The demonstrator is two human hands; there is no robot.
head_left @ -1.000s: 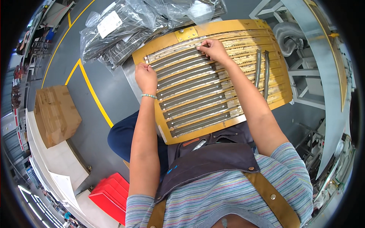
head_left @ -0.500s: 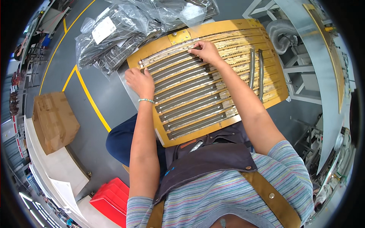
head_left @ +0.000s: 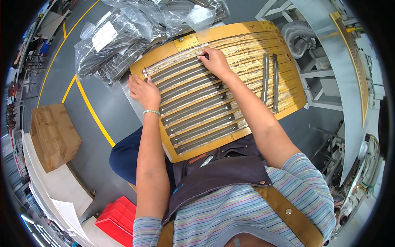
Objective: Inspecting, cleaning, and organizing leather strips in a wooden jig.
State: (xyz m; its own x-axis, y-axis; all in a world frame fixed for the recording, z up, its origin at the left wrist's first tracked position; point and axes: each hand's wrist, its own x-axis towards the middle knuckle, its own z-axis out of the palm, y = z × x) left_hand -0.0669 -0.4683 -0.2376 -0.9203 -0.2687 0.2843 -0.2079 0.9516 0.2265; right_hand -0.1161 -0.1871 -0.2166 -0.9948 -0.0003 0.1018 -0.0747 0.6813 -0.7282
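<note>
Head view shows plastic bags beside the board, right hand pinching a strip, left hand spread

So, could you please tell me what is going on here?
A person is working with both hands on a yellow slotted board. The right hand has its fingers closed around the right end of the topmost dark strip. The left hand is open at the board's left edge, near that strip's other end. More dark strips lie in rows below it, and two loose strips lie across the slots on the right.
</note>
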